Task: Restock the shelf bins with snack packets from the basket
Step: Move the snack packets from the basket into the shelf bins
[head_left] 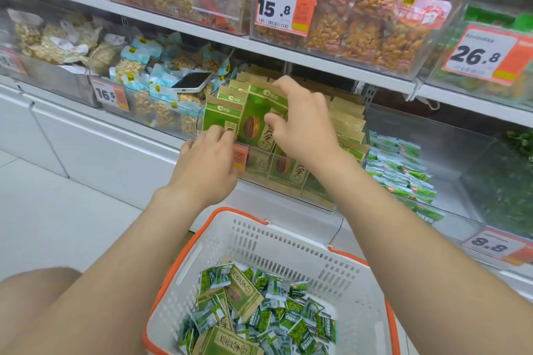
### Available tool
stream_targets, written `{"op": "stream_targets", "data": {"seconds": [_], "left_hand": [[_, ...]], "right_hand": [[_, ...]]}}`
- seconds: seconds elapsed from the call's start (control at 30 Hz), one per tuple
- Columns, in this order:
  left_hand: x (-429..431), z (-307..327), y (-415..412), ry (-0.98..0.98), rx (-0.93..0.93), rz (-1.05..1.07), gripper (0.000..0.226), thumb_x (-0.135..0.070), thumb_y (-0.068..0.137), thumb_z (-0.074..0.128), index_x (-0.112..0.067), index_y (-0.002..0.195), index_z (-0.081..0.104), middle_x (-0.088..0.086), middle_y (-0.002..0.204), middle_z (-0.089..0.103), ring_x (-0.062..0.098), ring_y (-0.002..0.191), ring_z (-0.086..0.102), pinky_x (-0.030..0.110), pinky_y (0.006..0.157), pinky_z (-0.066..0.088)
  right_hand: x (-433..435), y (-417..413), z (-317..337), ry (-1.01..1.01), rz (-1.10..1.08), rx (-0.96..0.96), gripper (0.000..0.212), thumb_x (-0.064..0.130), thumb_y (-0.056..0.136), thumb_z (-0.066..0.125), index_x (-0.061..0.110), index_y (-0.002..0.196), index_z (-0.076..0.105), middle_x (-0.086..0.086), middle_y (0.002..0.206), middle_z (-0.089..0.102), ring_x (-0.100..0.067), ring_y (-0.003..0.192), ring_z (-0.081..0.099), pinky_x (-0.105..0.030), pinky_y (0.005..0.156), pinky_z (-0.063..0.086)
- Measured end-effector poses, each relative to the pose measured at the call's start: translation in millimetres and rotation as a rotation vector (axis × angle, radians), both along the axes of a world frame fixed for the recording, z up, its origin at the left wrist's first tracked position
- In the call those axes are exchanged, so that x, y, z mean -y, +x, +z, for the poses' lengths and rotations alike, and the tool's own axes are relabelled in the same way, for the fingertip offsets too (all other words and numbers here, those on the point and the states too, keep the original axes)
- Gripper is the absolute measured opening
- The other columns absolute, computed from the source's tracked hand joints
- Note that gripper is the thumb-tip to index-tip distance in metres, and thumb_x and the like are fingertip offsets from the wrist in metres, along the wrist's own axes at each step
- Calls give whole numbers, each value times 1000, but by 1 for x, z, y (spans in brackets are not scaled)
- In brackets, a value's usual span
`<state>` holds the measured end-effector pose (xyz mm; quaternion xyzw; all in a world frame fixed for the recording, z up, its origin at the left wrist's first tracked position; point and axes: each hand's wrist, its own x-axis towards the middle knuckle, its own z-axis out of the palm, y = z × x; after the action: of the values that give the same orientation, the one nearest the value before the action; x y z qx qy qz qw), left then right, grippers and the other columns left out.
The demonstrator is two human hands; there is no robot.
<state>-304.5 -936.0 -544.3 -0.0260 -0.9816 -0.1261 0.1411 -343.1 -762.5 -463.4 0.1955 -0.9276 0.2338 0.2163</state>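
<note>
1. White metal shelving runs across the scene in tiers, its smooth ledges lined with clear, hard plastic bins of bagged snacks, above a pale glossy tiled floor.
2. A white perforated plastic basket with an orange rim sits low in front of the person, below the shelf. It is partly filled with small crinkly green sachets and a few larger flat packets lying loose among them.
3. One clear bin on the lower shelf, straight ahead, holds flat rectangular green and kraft-brown paper packets, each printed with a striped seed. They stand upright in overlapping rows, and this is where both hands are working.
4. The right hand grasps a bunch of the paper packets at the front of the bin, fingers hooked over their top edges and thumb pressed on the front face.
5. The left hand is just beside it, fingers curled onto the lower corner of the leftmost of the paper packets at the bin's front edge.
6. The neighbouring bin to the right holds a sloping heap of more green sachets.
7. A slim smartphone with a dark glass screen and pale edges lies flat on pale blue snack bags in the bin to the left.
8. White and orange card price tags hang on the bin fronts.
</note>
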Motion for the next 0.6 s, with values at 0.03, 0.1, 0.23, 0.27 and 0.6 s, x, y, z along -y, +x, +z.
{"op": "stream_targets", "data": {"seconds": [0.03,0.1,0.23,0.27,0.6], "left_hand": [[1,1,0,3,1,-3,41,-25,94,60,-15,133,50,5,128,48,32,122,51,53,98,44],[2,1,-2,14,-7,-11,39,-22,96,58,-14,133,50,5,128,49,33,120,52,52,90,48],[2,2,-4,13,-32,-18,32,-19,96,57,-14,127,53,6,124,52,33,115,55,51,83,51],[2,2,-4,8,-34,-11,31,-19,96,57,-14,127,53,6,124,53,32,115,55,50,83,51],[5,-1,-6,1,-74,-41,34,-14,93,61,-12,126,54,8,119,51,35,110,54,56,82,54]], "right_hand": [[1,-3,3,64,-46,-24,47,31,94,73,27,138,57,0,118,71,-26,110,55,-49,98,44],[5,-7,9,122,-69,-56,53,38,90,73,27,140,60,3,124,71,-31,121,54,-53,105,38],[15,-16,21,183,-46,-63,57,55,88,75,31,139,63,6,128,69,-28,125,54,-52,104,33],[15,-20,24,213,-64,-37,59,55,87,77,30,139,63,4,128,69,-30,127,53,-52,103,32],[41,-28,10,589,-114,4,38,36,86,79,17,78,47,-5,99,55,-35,116,42,-56,101,29]]}}
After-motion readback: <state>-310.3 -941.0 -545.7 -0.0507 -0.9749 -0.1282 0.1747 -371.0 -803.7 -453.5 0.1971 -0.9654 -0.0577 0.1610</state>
